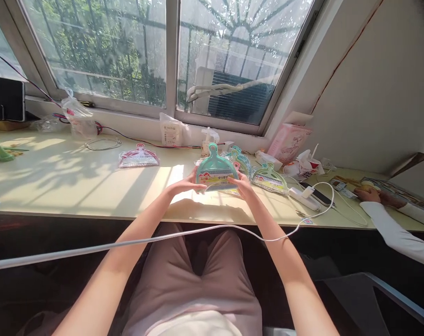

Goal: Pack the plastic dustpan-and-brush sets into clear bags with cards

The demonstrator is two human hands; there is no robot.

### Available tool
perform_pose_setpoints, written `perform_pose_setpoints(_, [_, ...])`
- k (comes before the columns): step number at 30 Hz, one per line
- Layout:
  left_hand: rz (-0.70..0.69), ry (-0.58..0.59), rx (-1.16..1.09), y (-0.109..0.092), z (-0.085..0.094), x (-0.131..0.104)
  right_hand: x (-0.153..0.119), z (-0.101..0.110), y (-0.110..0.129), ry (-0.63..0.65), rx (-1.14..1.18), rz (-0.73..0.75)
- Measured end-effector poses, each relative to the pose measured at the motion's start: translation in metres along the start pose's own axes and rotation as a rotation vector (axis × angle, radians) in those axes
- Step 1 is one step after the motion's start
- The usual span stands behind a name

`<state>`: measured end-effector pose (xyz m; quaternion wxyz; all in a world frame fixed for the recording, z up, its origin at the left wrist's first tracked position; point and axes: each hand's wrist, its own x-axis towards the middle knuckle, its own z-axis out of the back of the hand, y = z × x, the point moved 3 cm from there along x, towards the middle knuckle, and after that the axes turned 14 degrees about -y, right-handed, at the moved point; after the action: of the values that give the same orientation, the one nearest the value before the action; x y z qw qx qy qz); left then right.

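A small green dustpan set [215,164] in clear wrap, with a colourful label across its front, is held upright just above the table [103,179]. My left hand [187,185] grips its left lower edge, and my right hand [243,184] grips the right one, thumb on the front. Behind it, partly hidden, is a blue-green dustpan set [243,157] with some pink showing. A light green dustpan set [269,178] lies just right of my right hand. Farther left lies a pink-red dustpan set [139,157].
A white cable [103,244] crosses over my forearms to a power strip [304,199] beside a phone [320,196]. At far right, a co-worker's hands [369,193] handle something unclear. A pink box [289,141] and plastic bags [79,116] stand along the window.
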<state>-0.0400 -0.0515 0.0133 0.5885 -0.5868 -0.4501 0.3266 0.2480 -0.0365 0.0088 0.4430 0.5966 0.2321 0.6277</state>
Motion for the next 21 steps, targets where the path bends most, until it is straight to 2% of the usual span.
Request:
perform_pose_setpoints(2, [-0.035,-0.023,0.0,0.0,-0.002,-0.004,0.0,0.004,0.003,-0.057,0.118,-0.155])
perform_pose_setpoints(4, [-0.088,-0.088,0.03,0.003,-0.007,-0.008,0.0,0.008,0.008,-0.155,0.151,-0.223])
perform_pose_setpoints(6, [-0.16,-0.227,0.101,0.009,-0.014,-0.01,-0.002,0.011,0.012,-0.223,0.13,-0.22])
perform_pose_setpoints(8, [-0.212,-0.396,0.163,0.014,-0.022,-0.008,-0.007,0.01,0.013,-0.223,0.111,-0.195])
perform_pose_setpoints(11, [-0.195,-0.551,0.17,0.018,-0.03,0.003,-0.018,0.01,0.011,-0.198,0.087,-0.144])
perform_pose_setpoints(15, [-0.15,-0.496,0.153,0.011,-0.035,0.023,-0.023,0.029,0.011,-0.187,0.039,-0.125])
perform_pose_setpoints(18, [-0.222,-0.434,0.201,-0.001,-0.044,0.033,-0.019,0.059,0.021,-0.156,-0.04,-0.205])
perform_pose_setpoints(21, [-0.313,-0.367,0.258,-0.014,-0.065,0.039,-0.018,0.096,0.038,-0.199,-0.081,-0.215])
